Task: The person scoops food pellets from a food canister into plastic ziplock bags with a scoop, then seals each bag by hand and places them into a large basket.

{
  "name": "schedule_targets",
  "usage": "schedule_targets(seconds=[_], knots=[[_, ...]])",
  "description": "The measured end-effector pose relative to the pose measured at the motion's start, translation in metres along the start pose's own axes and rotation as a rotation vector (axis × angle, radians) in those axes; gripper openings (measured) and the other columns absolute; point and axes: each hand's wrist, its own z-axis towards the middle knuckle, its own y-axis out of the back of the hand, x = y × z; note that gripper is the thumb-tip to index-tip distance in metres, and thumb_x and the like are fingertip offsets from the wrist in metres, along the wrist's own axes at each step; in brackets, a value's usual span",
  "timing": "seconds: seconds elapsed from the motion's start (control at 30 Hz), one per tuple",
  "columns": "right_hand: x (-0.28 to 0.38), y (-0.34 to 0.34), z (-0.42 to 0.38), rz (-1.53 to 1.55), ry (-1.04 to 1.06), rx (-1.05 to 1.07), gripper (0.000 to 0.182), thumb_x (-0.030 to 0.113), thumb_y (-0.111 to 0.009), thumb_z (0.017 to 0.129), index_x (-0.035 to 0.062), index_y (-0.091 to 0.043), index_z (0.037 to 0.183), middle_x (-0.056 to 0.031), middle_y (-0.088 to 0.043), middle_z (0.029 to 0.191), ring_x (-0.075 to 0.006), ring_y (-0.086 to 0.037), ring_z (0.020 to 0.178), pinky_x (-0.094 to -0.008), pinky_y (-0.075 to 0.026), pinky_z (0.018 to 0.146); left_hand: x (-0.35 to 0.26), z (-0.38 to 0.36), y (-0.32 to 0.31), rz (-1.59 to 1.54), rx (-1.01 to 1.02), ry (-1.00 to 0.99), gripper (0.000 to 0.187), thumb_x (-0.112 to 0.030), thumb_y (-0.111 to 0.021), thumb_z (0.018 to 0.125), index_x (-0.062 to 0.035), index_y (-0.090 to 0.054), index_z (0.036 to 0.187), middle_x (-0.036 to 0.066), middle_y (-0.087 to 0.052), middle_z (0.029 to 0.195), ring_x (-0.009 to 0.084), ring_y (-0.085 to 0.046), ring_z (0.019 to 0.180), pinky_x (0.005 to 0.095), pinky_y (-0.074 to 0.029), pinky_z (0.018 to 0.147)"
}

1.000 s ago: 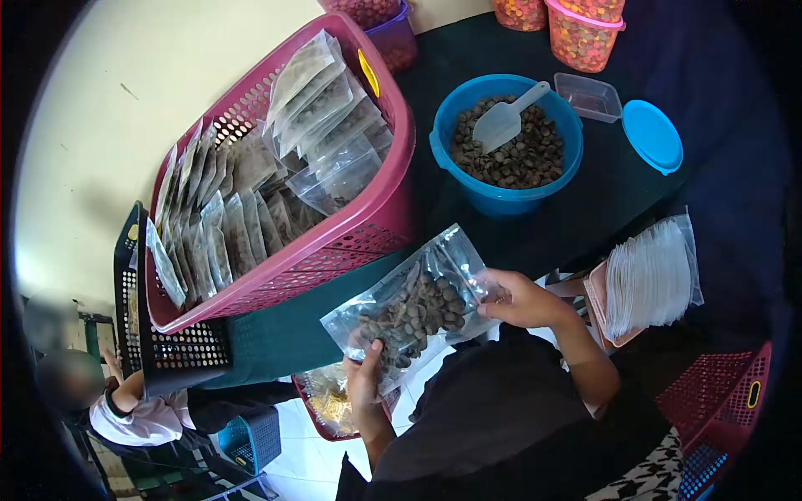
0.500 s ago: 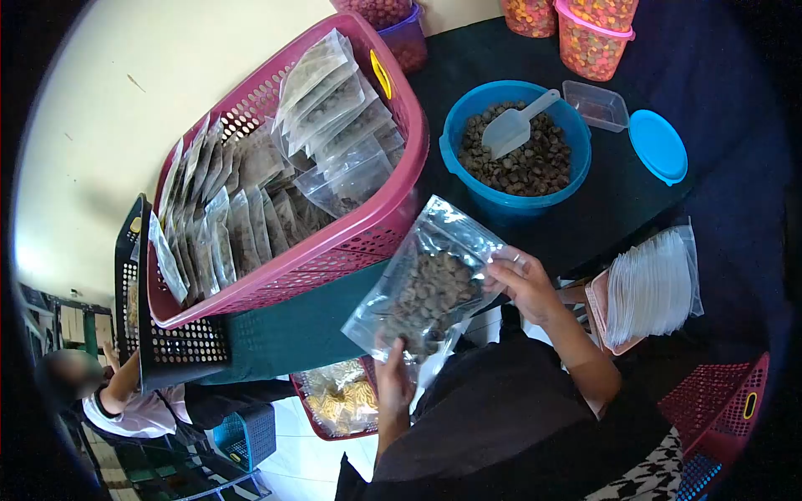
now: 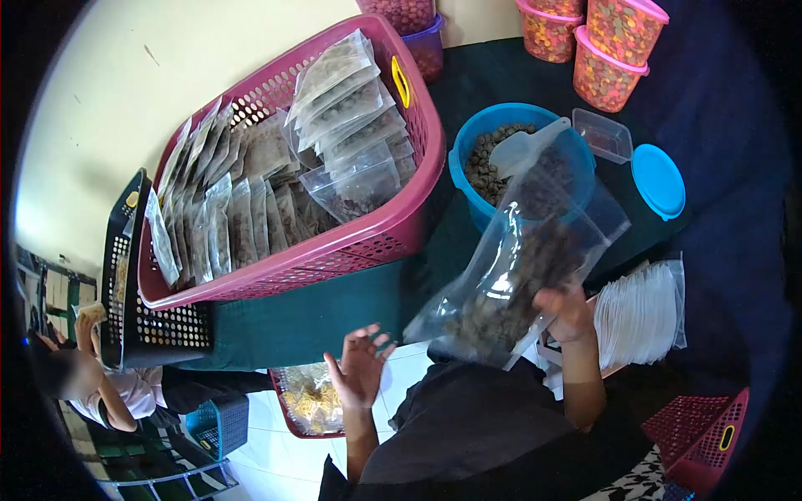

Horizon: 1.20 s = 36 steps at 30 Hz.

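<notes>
A clear plastic bag [image 3: 501,288] of small dark brown pieces hangs tilted in front of me, gripped at its right side by my right hand [image 3: 570,313]. Apart from the bag, my left hand [image 3: 362,367] is open with its fingers spread. Behind the bag stands a blue tub [image 3: 461,179] of the same brown pieces, with a translucent scoop [image 3: 522,149] lying in it. The bag's top overlaps the tub's front in view. To the left, a pink basket [image 3: 351,250] holds several filled bags [image 3: 338,92] in rows.
A blue lid [image 3: 658,182] and a clear plastic box [image 3: 601,135] lie right of the tub. Several tubs [image 3: 610,71] of colourful pieces stand behind. A stack of flat bags [image 3: 639,313] sits at right. Another person [image 3: 125,397] is at far left, beside a black basket [image 3: 171,330].
My left hand has let go of the bag and moved left, opening. My right hand has carried the bag rightward, tilting it. The other person's hand has lifted a small packet.
</notes>
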Motion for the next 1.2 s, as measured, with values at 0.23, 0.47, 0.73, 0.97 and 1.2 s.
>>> schedule_targets(seconds=[0.23,0.47,0.73,0.97,1.2], knots=[[0.003,-0.01,0.005,-0.013,-0.209,-0.146,0.048,0.013,-0.067,0.071,-0.0052,-0.045,0.109,-0.0131,-0.055,0.102,-0.0196,-0.053,0.095,-0.0322,-0.042,0.084,0.008,0.013,-0.002,0.081,-0.081,0.118,0.039,-0.04,-0.041,0.085,-0.0057,-0.048,0.102,0.01,-0.05,0.104,0.0229,-0.049,0.094,0.0393,-0.038,0.084],[-0.028,-0.017,0.002,-0.215,-0.408,-0.085,0.047,0.013,-0.066,0.073,-0.0049,-0.045,0.11,-0.0104,-0.055,0.099,-0.0186,-0.052,0.095,-0.033,-0.039,0.086,0.019,0.024,-0.029,-0.039,0.013,0.279,0.047,-0.043,-0.037,0.085,-0.0026,-0.045,0.108,0.012,-0.05,0.107,0.0234,-0.05,0.096,0.0388,-0.039,0.085],[-0.068,-0.022,-0.004,-0.345,-0.323,-0.009,0.036,0.012,-0.065,0.074,-0.0043,-0.052,0.102,-0.0067,-0.057,0.095,-0.0112,-0.053,0.085,-0.025,-0.042,0.076,0.037,0.029,-0.019,0.045,-0.081,0.496,0.068,-0.053,-0.042,0.081,0.0019,-0.034,0.121,0.009,-0.049,0.11,0.0165,-0.051,0.09,0.0272,-0.043,0.073],[-0.064,-0.015,0.007,-0.467,-0.444,0.193,0.033,0.013,-0.063,0.076,-0.0035,-0.053,0.103,-0.0074,-0.057,0.1,-0.0116,-0.052,0.09,-0.0263,-0.042,0.08,0.012,0.027,-0.044,0.33,0.028,0.427,0.041,-0.005,-0.067,0.07,0.0052,-0.048,0.105,0.008,-0.055,0.1,0.0133,-0.052,0.09,0.0266,-0.042,0.079],[-0.07,-0.016,0.005,-0.271,-0.402,0.153,0.033,0.007,-0.063,0.075,-0.0032,-0.051,0.104,-0.005,-0.056,0.099,-0.0112,-0.053,0.088,-0.0262,-0.042,0.08,0.017,0.021,-0.047,0.395,0.021,0.348,0.032,-0.003,-0.065,0.072,0.0053,-0.052,0.099,0.008,-0.058,0.094,0.0123,-0.053,0.087,0.0251,-0.042,0.078]])
